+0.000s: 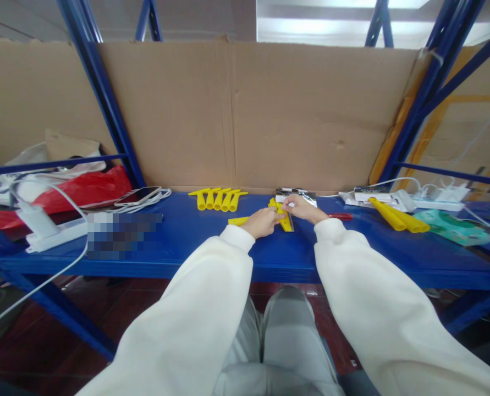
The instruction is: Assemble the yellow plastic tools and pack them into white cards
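Work sits mid-shelf on my head feed, where a yellow piece [286,223] lies between two bare hands on the blue shelf [195,242]. I see the left hand [263,222] curled, its fingers closed on the piece from the left; a yellow strip [237,221] juts out beyond that hand, and I can't tell whether it is the same part. The right hand [303,208] reaches in from the other side, thumb and forefinger brought together just over the piece, but I cannot tell whether they pinch anything. Behind it I have a silver-and-black packet [296,194], with a red tool [340,216] right of that hand. Five yellow cones [217,200] line up near the cardboard [179,121].
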Demonstrator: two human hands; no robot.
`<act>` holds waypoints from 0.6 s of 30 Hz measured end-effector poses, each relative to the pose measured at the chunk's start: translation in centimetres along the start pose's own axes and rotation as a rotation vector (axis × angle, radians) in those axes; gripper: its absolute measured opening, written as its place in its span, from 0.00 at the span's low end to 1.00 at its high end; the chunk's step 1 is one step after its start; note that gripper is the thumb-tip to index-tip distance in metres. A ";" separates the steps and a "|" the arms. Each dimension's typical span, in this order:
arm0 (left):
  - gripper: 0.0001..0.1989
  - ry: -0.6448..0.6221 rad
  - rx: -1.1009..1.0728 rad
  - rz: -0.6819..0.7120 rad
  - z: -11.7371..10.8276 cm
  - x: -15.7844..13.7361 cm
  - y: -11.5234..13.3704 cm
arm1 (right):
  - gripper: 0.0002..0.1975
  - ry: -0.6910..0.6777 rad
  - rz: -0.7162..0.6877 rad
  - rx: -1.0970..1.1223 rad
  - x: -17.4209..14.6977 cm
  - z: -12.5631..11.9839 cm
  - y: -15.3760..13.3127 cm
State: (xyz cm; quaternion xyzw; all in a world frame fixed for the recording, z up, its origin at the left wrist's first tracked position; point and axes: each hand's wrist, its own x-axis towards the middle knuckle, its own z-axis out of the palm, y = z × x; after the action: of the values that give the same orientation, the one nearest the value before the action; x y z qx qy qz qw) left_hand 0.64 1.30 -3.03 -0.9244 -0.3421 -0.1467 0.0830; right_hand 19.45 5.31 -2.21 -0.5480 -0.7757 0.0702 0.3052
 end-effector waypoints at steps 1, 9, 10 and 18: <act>0.18 -0.002 0.003 0.000 0.0 0.0 0.0 | 0.05 0.001 -0.007 -0.023 0.1 0.0 0.1; 0.20 -0.017 0.006 -0.006 -0.2 0.0 0.1 | 0.04 0.071 -0.103 -0.093 0.8 1.1 1.6; 0.20 -0.018 0.009 -0.007 -0.2 0.0 0.1 | 0.04 0.075 -0.093 -0.088 0.9 1.2 1.6; 0.20 -0.011 0.040 -0.010 -0.3 -0.1 0.1 | 0.05 0.078 0.110 0.035 0.1 1.2 0.0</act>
State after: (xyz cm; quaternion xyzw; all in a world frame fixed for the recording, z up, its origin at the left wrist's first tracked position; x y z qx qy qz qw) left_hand 0.61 1.09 -2.78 -0.9216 -0.3502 -0.1353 0.0987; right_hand 18.75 5.68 -3.07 -0.5868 -0.7305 0.0787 0.3404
